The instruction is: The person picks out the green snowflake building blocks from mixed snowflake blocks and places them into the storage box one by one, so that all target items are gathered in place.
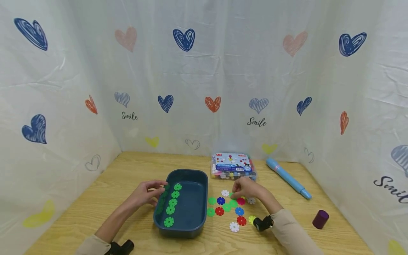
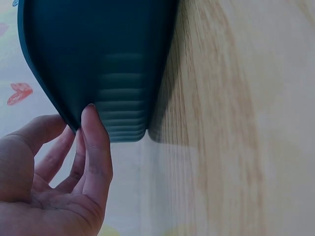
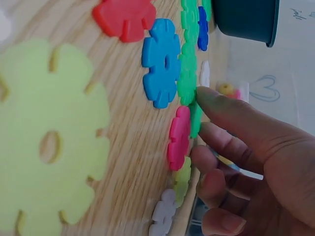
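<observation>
My left hand (image 1: 149, 193) grips the left rim of a dark blue plastic bin (image 1: 199, 228), its thumb and fingers on either side of the edge in the left wrist view. Inside the bin, several green notched plastic discs (image 1: 170, 210) lie in a row along the left side. On the table to the right, my right hand (image 1: 247, 187) pinches a green notched disc (image 3: 196, 118) between thumb and fingers. Around it lie a pink-red disc (image 3: 179, 137), a light blue disc (image 3: 161, 61), more green discs (image 1: 227, 207) and a dark blue disc (image 1: 221, 200).
Red discs (image 1: 241, 221), white discs (image 1: 234, 227) and a yellow disc (image 1: 251, 219) lie nearer me. Behind my right hand sits a clear box with a printed label (image 1: 232, 163). A large light blue pen-shaped object (image 1: 288, 177) and a purple cylinder (image 1: 320, 219) are to the right.
</observation>
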Motion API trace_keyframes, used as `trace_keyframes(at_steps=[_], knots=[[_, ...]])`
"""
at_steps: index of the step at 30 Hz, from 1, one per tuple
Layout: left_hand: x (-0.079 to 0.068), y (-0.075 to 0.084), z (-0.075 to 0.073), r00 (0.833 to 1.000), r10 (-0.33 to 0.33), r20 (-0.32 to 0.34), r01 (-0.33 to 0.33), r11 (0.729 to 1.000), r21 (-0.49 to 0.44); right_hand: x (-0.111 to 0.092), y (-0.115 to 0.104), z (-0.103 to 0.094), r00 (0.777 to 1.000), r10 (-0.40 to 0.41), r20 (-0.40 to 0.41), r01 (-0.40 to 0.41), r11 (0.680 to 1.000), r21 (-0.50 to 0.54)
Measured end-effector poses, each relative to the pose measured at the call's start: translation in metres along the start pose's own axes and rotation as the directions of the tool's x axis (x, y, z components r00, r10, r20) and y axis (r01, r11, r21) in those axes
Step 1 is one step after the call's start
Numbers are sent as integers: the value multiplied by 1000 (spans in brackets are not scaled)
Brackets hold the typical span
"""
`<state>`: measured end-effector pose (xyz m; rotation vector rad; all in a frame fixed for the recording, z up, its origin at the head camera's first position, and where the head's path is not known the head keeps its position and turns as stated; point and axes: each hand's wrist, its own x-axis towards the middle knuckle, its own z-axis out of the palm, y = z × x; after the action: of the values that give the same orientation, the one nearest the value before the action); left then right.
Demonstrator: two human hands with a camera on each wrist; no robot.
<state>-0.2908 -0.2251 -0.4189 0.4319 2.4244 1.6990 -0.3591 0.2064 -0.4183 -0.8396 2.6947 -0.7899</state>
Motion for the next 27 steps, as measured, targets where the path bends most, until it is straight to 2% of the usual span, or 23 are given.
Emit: trace_keyframes(at_steps=[6,14,27], knots=[[0,2,-1,1000,2,-14,-2,1000,6,3,-4,-4,1000,7,16,-7,1000,-3],[-2,3,0,1000,-3,-19,3,1000,8,1,-7,-7,1000,28,-3,-28,999,-21],[0,1,0,1000,0,-15,0,1000,11,-4,-14,-23,997,-70,15,71,995,-64]])
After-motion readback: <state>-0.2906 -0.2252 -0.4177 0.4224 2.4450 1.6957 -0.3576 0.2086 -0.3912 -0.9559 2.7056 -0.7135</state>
